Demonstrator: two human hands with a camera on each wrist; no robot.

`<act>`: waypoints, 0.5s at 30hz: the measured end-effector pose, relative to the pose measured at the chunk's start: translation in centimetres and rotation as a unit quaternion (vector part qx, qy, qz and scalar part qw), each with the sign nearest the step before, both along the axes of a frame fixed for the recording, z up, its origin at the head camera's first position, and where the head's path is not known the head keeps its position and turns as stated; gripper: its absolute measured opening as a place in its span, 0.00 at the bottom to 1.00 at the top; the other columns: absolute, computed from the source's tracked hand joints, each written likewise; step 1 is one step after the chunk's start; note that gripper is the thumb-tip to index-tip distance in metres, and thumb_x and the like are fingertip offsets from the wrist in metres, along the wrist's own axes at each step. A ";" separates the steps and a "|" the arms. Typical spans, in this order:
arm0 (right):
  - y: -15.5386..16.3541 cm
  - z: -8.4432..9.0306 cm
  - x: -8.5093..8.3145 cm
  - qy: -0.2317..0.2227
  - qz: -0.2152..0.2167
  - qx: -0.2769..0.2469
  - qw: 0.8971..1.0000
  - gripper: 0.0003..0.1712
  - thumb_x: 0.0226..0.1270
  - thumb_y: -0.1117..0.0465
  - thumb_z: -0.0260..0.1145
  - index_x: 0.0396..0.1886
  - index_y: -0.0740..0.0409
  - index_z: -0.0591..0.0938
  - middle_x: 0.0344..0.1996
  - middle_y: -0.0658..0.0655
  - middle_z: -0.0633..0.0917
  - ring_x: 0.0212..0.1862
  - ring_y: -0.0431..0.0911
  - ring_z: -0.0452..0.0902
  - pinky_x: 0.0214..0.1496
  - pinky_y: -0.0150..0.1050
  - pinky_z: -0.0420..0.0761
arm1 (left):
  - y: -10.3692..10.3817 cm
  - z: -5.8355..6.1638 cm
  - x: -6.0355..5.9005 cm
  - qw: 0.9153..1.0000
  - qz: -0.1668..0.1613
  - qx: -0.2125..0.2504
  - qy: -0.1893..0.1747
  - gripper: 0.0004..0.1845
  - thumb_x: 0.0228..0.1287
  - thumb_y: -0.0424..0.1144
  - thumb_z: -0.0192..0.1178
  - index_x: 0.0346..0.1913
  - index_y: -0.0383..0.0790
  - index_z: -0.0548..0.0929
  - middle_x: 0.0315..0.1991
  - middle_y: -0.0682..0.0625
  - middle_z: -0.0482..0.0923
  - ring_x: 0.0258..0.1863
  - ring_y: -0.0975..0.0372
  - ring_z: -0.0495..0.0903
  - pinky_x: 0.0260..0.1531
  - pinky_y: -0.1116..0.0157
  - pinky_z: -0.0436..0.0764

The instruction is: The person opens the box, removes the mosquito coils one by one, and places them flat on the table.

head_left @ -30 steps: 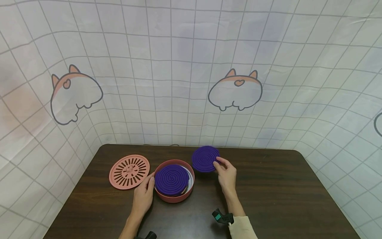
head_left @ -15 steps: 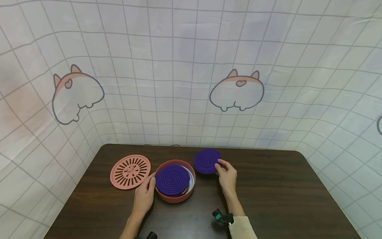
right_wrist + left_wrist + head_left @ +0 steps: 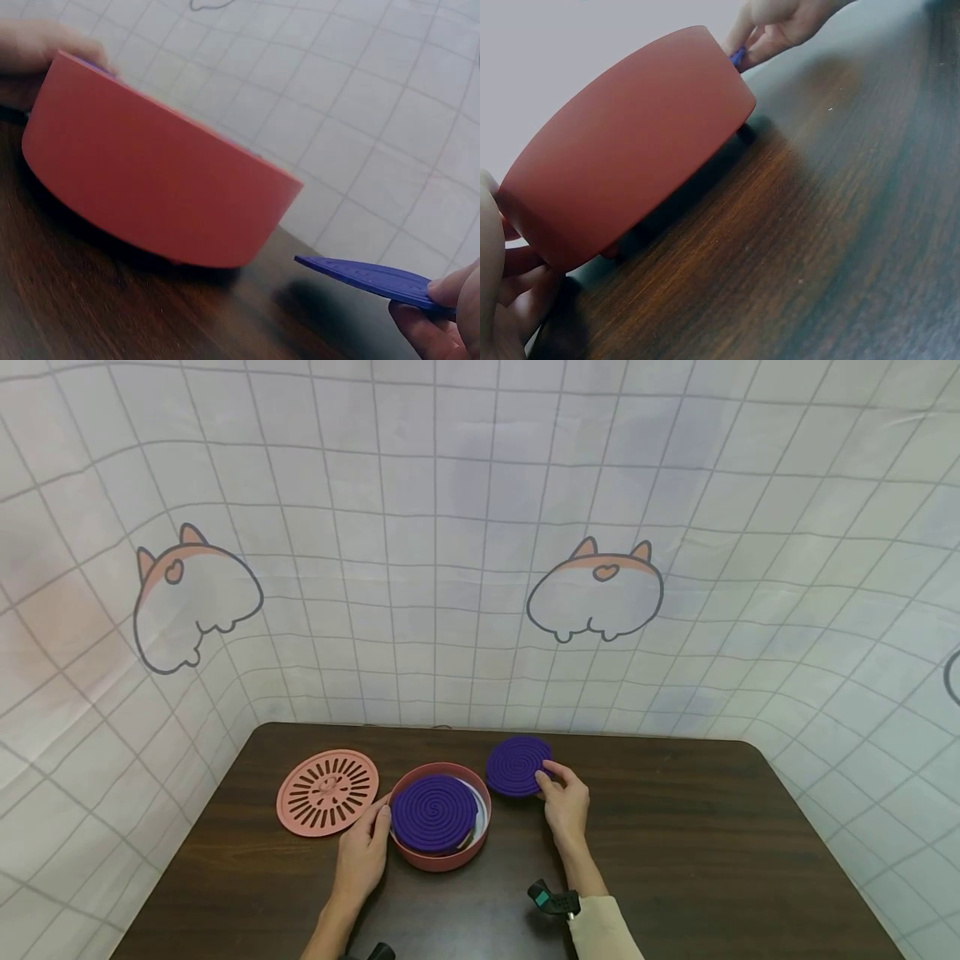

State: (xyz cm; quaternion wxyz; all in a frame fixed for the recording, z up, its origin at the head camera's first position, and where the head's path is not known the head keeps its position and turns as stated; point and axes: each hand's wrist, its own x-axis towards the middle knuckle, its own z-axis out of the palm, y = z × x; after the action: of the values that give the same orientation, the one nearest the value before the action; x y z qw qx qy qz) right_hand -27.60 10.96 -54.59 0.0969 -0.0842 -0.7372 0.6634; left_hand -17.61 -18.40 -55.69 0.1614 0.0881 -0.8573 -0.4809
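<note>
The round purple spiral-grooved disc (image 3: 516,766) is pinched between thumb and fingers of the right hand (image 3: 566,803) and held above the dark wood-grain desk (image 3: 690,843) near its far edge. Both forearms (image 3: 585,868) are angled toward that edge. The round red container (image 3: 440,863) is gripped at its left wall by the left hand (image 3: 362,857). A round pink slotted lid (image 3: 327,788) is placed near the far left corner.

- Here's the worktop (image 3: 712,843), dark brown wood grain, rounded at its far corners!
- Behind it, white backdrop cloth (image 3: 420,552), gridded in grey and creased!
- Corgi print (image 3: 198,597) on the left, seen from behind, orange ears up; second corgi (image 3: 596,600) near centre!
- Far right, a grey outline (image 3: 949,677), cut off!
</note>
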 end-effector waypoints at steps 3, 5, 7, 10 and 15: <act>0.0 -0.2 -0.2 -0.001 0.000 0.010 1.000 0.16 0.68 0.65 0.67 0.55 0.64 0.84 0.40 0.65 0.88 0.29 0.37 0.85 0.34 0.30 0.83 | 0.0 0.0 0.0 1.000 0.000 0.002 0.004 0.23 0.79 0.51 0.48 0.65 0.44 0.80 0.61 0.45 0.82 0.64 0.51 0.78 0.63 0.48 0.76; 0.0 -0.4 -0.4 -0.003 -0.001 0.014 1.000 0.16 0.68 0.65 0.67 0.54 0.64 0.84 0.40 0.65 0.88 0.30 0.39 0.85 0.33 0.30 0.83 | 0.0 0.0 0.0 1.000 0.000 0.002 0.005 0.23 0.79 0.51 0.48 0.64 0.43 0.80 0.61 0.45 0.82 0.64 0.51 0.78 0.63 0.48 0.76; 0.1 -0.5 -0.6 -0.006 -0.002 0.017 1.000 0.16 0.68 0.65 0.67 0.54 0.64 0.84 0.41 0.65 0.88 0.30 0.41 0.86 0.32 0.29 0.82 | 0.0 0.0 0.0 1.000 -0.001 0.000 0.006 0.22 0.79 0.51 0.48 0.64 0.43 0.80 0.61 0.44 0.82 0.64 0.51 0.79 0.63 0.48 0.76; 0.1 -0.6 -0.9 -0.011 -0.004 0.022 1.000 0.16 0.68 0.65 0.67 0.54 0.64 0.84 0.42 0.66 0.88 0.31 0.42 0.86 0.31 0.29 0.81 | 0.0 0.0 0.0 1.000 0.000 0.000 0.005 0.22 0.79 0.50 0.48 0.64 0.43 0.80 0.61 0.45 0.82 0.64 0.51 0.79 0.63 0.48 0.76; 0.1 -0.9 -1.4 -0.008 -0.016 0.034 0.999 0.15 0.68 0.64 0.68 0.52 0.64 0.85 0.40 0.66 0.89 0.29 0.40 0.86 0.30 0.28 0.80 | 0.0 0.2 0.1 1.000 -0.003 0.005 0.004 0.22 0.79 0.51 0.48 0.64 0.43 0.80 0.61 0.44 0.82 0.64 0.51 0.78 0.63 0.48 0.76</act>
State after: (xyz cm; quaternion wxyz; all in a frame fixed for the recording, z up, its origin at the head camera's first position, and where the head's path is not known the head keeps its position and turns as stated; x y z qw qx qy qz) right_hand -28.99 11.07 -55.47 0.1047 -0.0982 -0.7586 0.6355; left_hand -17.55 -18.41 -55.54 0.1633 0.0846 -0.8546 -0.4857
